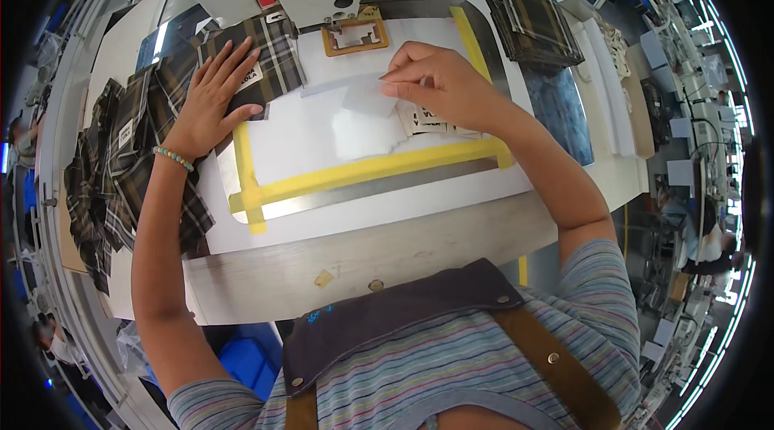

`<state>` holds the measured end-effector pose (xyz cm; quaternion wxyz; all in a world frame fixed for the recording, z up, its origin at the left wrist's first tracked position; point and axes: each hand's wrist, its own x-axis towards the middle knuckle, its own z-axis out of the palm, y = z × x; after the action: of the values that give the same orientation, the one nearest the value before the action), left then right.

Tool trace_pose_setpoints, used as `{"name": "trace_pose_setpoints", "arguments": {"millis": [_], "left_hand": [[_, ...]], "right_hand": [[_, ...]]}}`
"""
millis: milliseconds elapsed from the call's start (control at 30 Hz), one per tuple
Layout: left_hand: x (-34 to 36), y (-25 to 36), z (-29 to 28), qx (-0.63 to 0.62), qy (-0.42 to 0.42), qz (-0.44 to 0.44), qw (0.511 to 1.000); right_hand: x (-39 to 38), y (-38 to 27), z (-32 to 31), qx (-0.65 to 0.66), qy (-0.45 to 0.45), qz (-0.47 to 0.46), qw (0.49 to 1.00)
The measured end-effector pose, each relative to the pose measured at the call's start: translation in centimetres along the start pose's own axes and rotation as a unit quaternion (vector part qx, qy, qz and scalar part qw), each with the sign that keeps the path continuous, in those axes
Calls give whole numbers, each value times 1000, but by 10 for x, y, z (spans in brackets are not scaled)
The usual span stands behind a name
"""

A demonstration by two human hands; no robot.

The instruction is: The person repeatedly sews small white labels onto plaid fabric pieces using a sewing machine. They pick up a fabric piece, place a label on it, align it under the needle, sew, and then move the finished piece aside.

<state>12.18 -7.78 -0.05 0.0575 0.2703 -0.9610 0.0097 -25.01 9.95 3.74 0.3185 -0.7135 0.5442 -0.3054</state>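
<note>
Plaid piece [256, 59]: woven cloth, matt.
White patch [364, 119]: thin fabric or paper, matt.
Template border [379, 165]: yellow tape, smooth.
Table edge [363, 256]: brushed metal, dull sheen.

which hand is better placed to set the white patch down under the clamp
Right. The right hand already pinches the white patch just below the orange clamp. The left hand lies flat on the plaid fabric, off to the side.
</note>
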Motion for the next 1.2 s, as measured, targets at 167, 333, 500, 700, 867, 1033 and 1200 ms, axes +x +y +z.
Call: {"name": "trace_pose_setpoints", "arguments": {"millis": [167,333,500,700,867,1033,1200], "left_hand": [[0,2,-3,5,-19,-16,1000],[3,33,-13,-1,50,23,998],[19,103,-26,-82,16,142,986],[46,132,-4,-90,45,151,983],[49,136,8,-120,32,104,987],[41,140,4,-164,36,83,982],[35,143,2,-128,32,63,989]], "right_hand": [[13,14,-31,0,-7,157,988],[39,44,-50,-75,11,167,983],[79,70,-37,-48,10,140,989],[88,72,-34,64,6,110,992],[52,63,-46,-158,15,28,987],[6,40,-19,-279,8,-86,956],[3,42,15,-351,38,-136,926]]}}
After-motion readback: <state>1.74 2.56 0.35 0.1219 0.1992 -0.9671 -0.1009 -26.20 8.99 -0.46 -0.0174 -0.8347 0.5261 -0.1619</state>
